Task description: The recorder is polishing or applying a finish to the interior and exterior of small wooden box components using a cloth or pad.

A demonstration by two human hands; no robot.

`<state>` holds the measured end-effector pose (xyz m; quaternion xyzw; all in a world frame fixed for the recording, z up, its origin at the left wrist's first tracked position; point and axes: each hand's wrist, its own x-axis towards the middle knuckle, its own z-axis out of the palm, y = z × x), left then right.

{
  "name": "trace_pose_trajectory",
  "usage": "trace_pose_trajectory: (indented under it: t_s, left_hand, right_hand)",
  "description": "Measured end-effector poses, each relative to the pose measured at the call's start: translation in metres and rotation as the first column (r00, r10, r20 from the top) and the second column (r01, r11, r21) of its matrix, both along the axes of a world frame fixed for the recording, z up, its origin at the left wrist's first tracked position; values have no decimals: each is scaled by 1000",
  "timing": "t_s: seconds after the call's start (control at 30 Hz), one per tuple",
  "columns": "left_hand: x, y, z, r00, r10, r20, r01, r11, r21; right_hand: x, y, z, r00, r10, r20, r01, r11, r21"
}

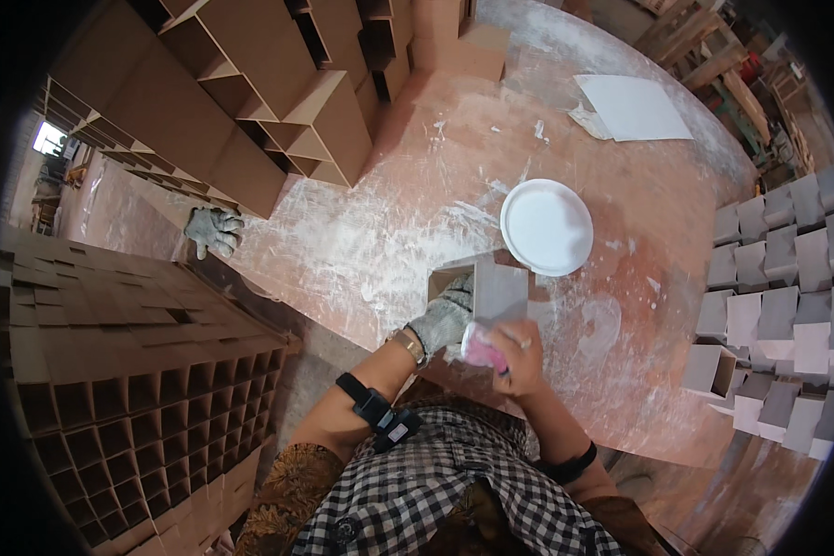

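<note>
My left hand [443, 317], in a grey work glove, reaches into the open end of a small cardboard box [502, 295] and holds it from inside; its fingertips are partly hidden there. The box's outer face on the right looks pale grey. My bare right hand [519, 357] grips a pink sponge [484, 348] with a whitish edge, close to the box's near side. Just beyond the box, a round white dish [547, 227] rests on the table [389, 246].
Tall stacks of brown cardboard boxes [250, 65] stand far left, with more open-ended boxes [157, 417] near left. Grey-white boxes [778, 287] are piled at right. A spare grey glove [213, 232] lies at the table's left edge, a white sheet [635, 108] at the back.
</note>
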<state>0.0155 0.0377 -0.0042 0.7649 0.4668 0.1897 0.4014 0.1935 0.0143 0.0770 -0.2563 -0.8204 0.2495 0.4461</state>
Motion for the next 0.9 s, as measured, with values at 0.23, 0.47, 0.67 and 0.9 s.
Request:
trace_pose_trajectory:
  t_s: [0.23,0.47,0.67,0.9]
  left_hand:
    - [3,5,11,999,39,21,-40,998,39]
    - [-2,8,18,992,-77,-96,72,996,-59]
    - [-5,7,22,974,-136,-183,154,984,89]
    - [-8,7,25,968,-141,-207,173,974,144]
  right_hand:
    - [-21,85,-19,942,-336,15,336,937,-101]
    - [17,-9,-15,987,-135,85,136,991,-6]
    - [5,88,-33,933,-360,-5,357,926,-122]
    - [26,-15,-28,959,-269,89,274,961,-47]
